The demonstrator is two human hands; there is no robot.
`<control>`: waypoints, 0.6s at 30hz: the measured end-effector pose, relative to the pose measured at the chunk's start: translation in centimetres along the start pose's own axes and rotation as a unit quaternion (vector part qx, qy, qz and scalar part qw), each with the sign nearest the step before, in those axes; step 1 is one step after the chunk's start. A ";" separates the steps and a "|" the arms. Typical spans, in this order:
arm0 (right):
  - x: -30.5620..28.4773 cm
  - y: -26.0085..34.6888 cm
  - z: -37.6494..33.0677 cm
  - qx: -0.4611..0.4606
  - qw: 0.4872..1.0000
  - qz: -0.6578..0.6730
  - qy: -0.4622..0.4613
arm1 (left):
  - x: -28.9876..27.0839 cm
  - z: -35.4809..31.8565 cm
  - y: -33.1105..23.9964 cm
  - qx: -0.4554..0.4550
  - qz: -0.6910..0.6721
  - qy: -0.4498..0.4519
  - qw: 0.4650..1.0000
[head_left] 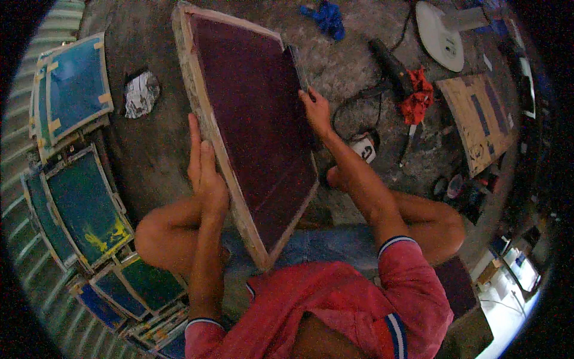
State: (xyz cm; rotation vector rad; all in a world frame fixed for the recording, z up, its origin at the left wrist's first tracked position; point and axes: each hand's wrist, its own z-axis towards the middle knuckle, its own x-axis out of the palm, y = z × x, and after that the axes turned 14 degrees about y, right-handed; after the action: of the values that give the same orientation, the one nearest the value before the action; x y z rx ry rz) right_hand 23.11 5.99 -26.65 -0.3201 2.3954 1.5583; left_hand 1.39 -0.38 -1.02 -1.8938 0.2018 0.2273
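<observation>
A wooden screen printing frame [218, 152] with dark purple mesh [251, 113] stands tilted in front of me, its lower corner by my lap. My left hand [208, 176] is against the outer left side of the frame, fingers stretched along the wood, holding it up; part of its grip is hidden. At the frame's right side, my right hand [315, 112] is closed around a long narrow grey bar [295, 63], possibly a scoop coater. This bar lies along the right edge of the mesh, and its lower part is hard to make out.
Several blue and green screens [86, 203] lean along the corrugated wall at left. Crumpled foil [142, 94] lies near them. On the floor to the right are a red cloth [417, 96], a dark hair-dryer-like tool [387, 61], a white container [363, 148] and a cardboard sheet [478, 119]. A blue rag [327, 20] lies beyond.
</observation>
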 end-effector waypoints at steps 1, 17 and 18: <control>0.1 -0.2 0.0 0.003 1.000 0.002 -0.006 | -0.1 0.1 0.1 -0.003 -0.015 0.003 1.000; 0.7 -2.2 1.4 -0.031 0.999 -0.010 -0.015 | -1.8 0.2 2.8 0.050 -0.023 0.012 0.998; 0.7 -2.0 1.3 -0.023 1.000 -0.007 -0.006 | -1.9 0.1 2.5 0.058 -0.042 0.020 0.997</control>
State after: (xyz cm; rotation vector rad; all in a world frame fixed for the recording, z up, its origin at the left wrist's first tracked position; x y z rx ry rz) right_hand 23.22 6.40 -29.11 -0.3355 2.3449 1.6068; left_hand -1.05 -1.07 -2.83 -1.7890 0.1594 0.1191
